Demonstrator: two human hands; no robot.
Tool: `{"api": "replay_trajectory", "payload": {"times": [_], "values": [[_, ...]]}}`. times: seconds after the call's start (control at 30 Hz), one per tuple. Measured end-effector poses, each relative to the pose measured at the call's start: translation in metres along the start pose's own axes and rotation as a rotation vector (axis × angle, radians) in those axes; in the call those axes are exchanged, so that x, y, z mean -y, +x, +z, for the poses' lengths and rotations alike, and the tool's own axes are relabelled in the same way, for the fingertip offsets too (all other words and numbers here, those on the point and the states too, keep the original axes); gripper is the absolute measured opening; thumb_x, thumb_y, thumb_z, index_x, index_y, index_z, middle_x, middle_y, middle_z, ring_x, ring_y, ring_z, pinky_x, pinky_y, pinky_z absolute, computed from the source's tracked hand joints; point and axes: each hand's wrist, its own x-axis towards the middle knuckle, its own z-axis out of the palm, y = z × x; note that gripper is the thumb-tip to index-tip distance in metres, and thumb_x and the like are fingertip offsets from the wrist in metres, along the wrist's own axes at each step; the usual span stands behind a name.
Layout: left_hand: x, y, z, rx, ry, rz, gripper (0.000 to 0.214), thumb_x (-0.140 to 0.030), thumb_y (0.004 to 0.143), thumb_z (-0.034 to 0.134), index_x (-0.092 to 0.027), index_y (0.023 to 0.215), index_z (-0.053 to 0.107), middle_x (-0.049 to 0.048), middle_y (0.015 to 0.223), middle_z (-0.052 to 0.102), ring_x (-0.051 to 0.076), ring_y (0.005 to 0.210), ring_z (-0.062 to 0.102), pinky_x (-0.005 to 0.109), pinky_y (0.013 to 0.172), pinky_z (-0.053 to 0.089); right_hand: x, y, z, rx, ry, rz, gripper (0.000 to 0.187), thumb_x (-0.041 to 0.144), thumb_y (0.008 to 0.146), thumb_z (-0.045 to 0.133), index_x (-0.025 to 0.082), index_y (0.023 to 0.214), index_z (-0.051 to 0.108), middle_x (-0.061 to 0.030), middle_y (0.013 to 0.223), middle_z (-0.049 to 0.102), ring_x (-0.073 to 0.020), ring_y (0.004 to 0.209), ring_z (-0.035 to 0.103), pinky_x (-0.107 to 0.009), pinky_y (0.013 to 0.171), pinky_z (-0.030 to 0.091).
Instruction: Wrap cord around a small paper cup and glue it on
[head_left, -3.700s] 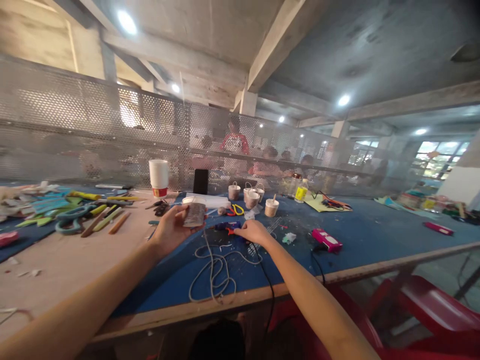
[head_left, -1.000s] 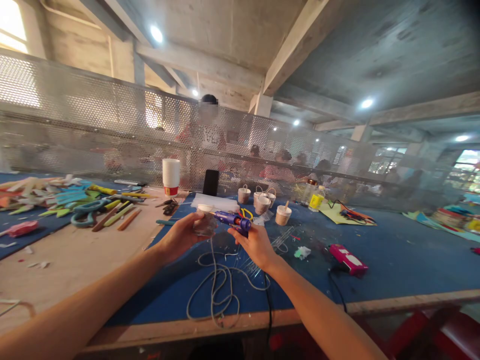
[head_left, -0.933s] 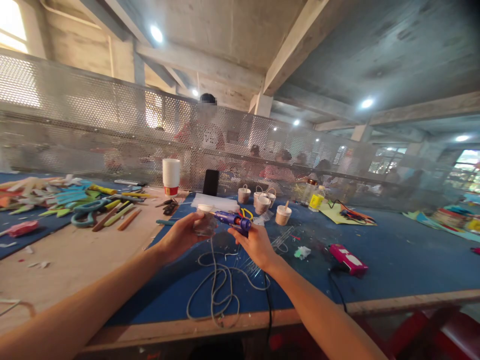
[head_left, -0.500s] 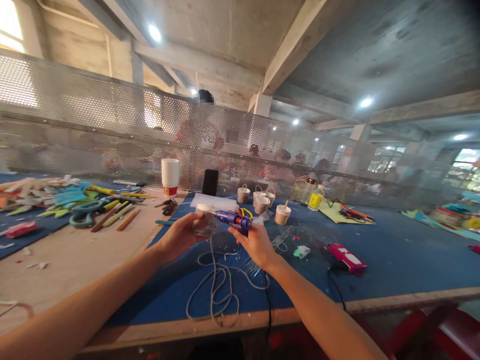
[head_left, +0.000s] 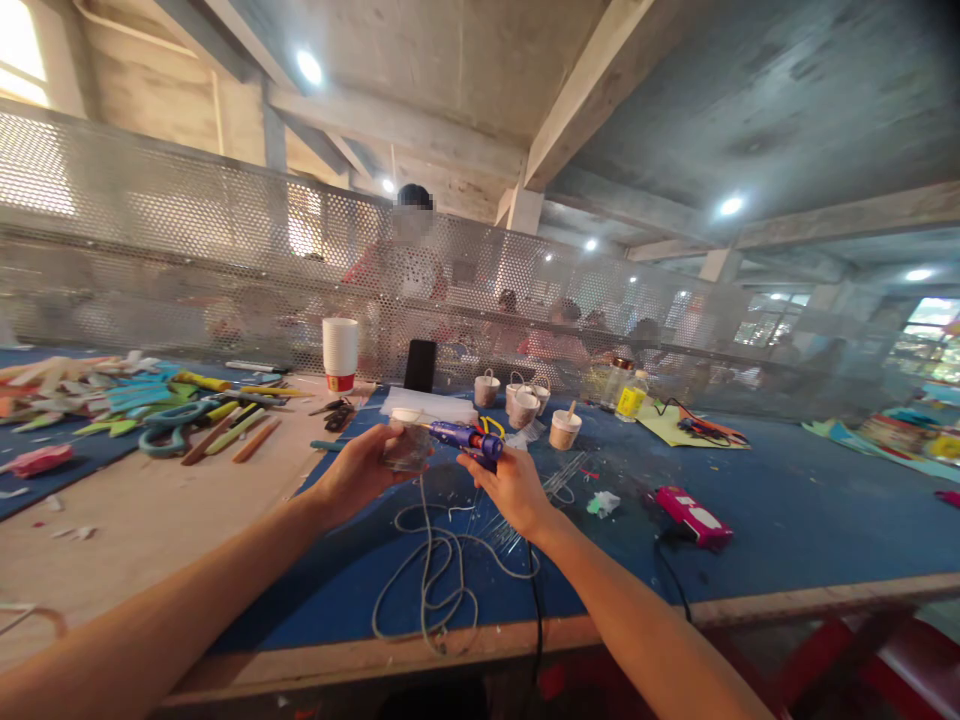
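My left hand (head_left: 356,470) is closed round a small cup (head_left: 407,450) with a white rim, its side greyish and partly hidden by the fingers. A grey cord (head_left: 427,555) runs down from the cup and lies in loose loops on the blue table mat. In my right hand (head_left: 519,490) is a blue hot glue gun (head_left: 466,438), gripped by its handle. Its nozzle points left at the cup, close to the rim; whether it touches I cannot tell. A dark cable hangs below the right hand over the table edge.
Behind the hands stand several small cord-wrapped cups (head_left: 523,408), a phone (head_left: 420,365) and a stack of paper cups (head_left: 340,352). Scissors (head_left: 169,430) and clay-coloured sticks lie left. A pink box (head_left: 694,515) and a yellow-labelled bottle (head_left: 632,398) are right. Perforated mesh (head_left: 225,260) closes the back.
My hands, the cup and the glue gun stay almost exactly where they were. Beyond the mesh, a standing person has shifted slightly.
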Motion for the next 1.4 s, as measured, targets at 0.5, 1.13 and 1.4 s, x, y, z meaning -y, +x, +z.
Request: {"api": "replay_trajectory", "payload": {"times": [0.5, 1.13, 1.4], "values": [[-0.0042, -0.0056, 0.0068, -0.044, -0.032, -0.006, 0.022, -0.020, 0.089, 0.056, -0.011, 0.095, 0.076, 0.0151, 0.099, 0.078, 0.030, 0.094, 0.073, 0.043, 0.085, 0.059, -0.0007, -0.0003, -0.0009, -0.005, -0.006, 0.008, 0.029, 0.048, 0.097, 0.061, 0.020, 0.099, 0.067, -0.0007, 0.068, 0.071, -0.0190, 0.058, 0.071, -0.027, 0.062, 0.050], [-0.0073, -0.0074, 0.0075, -0.029, -0.054, -0.023, 0.025, -0.023, 0.089, 0.057, -0.011, 0.105, 0.073, 0.0156, 0.105, 0.078, 0.030, 0.097, 0.074, 0.043, 0.088, 0.059, -0.0041, -0.0006, -0.0003, 0.010, 0.037, 0.035, 0.032, 0.052, 0.096, 0.059, 0.021, 0.097, 0.066, -0.0009, 0.068, 0.071, -0.0188, 0.058, 0.072, -0.027, 0.062, 0.050], [-0.0073, -0.0063, 0.0045, -0.008, -0.065, -0.033, 0.028, -0.024, 0.091, 0.055, -0.010, 0.107, 0.073, 0.0160, 0.106, 0.078, 0.030, 0.097, 0.074, 0.043, 0.087, 0.059, -0.0034, -0.0002, -0.0005, 0.008, 0.032, 0.046, 0.029, 0.049, 0.096, 0.061, 0.020, 0.094, 0.066, -0.0008, 0.068, 0.071, -0.0182, 0.058, 0.071, -0.027, 0.062, 0.050]]}}
